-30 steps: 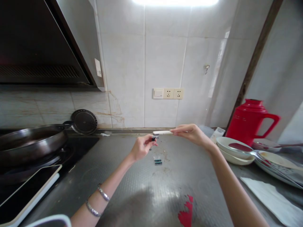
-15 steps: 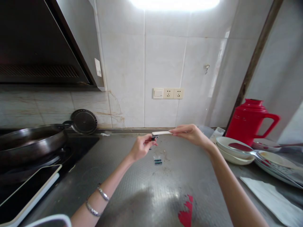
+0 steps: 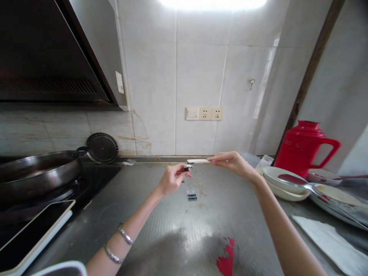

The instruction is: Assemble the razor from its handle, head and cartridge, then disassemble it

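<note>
Grip, head view: left grip [image 3: 169, 180] is closed on a small black-and-silver piece [image 3: 187, 168], pinched between thumb and fingers; right grip [image 3: 233, 163] is closed on the right end of a slim white piece [image 3: 197, 161]. Both are up over the metal counter [image 3: 161, 234], towards the wall [image 3: 155, 84]. White piece lies roughly level, its free end just beside the black-and-silver piece; can't tell if they touch. Two small green-ended pieces [image 3: 192, 197] sit side by side on the counter, below the held parts in view. Handling, my read: white piece is light, stiff, probably smooth plastic, so it could slip or swing if pinched only at the tip; hold it flat across the broad faces near one end. Black-and-silver piece looks light and rigid, maybe with delicate edges; take it by the dark sides, modest squeeze, bright part left uncovered. Green-ended pieces look small and possibly brittle; fingertips on the sides, no pressing down. Material and exact shape too small to confirm.
</note>
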`<state>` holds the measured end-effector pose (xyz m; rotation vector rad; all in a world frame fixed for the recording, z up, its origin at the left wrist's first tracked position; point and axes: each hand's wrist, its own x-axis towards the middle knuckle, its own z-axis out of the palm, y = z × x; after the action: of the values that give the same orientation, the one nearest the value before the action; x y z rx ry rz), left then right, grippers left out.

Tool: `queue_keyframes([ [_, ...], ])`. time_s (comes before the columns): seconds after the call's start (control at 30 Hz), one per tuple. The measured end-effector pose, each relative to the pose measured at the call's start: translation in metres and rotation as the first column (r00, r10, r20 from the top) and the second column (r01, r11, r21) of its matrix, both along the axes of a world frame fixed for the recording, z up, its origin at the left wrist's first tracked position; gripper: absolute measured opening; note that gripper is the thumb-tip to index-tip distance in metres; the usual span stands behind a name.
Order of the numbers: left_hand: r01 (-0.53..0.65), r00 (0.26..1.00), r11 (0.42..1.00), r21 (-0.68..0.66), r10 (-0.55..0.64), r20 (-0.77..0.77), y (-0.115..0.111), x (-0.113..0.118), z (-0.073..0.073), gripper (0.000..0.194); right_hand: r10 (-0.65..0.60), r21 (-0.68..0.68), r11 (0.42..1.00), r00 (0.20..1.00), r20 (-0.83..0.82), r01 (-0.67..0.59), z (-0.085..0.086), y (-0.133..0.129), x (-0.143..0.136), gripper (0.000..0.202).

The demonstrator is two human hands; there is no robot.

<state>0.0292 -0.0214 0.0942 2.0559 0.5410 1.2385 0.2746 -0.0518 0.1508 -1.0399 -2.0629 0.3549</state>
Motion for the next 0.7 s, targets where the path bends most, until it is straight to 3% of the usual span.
queue_keyframes([
  [0.13,-0.014,1.0,1.0,0.003,0.014,-0.012,0.0002,-0.0008,0.0004,0.013,0.058,0.001,0.998,0.998,0.015,-0.058,0.0018,-0.0018,-0.0011,0.031],
  [0.3,-0.006,1.0,1.0,-0.003,0.006,0.007,-0.0002,-0.0011,0.0007,0.013,-0.01,-0.006,1.0,1.0,0.008,0.01,0.0008,0.0001,0.0014,0.032],
  [0.7,0.0,1.0,1.0,-0.003,0.0,0.006,-0.0001,-0.0015,0.0006,0.013,-0.002,-0.016,1.0,1.0,0.008,0.002,0.0019,-0.0008,0.0034,0.034],
])
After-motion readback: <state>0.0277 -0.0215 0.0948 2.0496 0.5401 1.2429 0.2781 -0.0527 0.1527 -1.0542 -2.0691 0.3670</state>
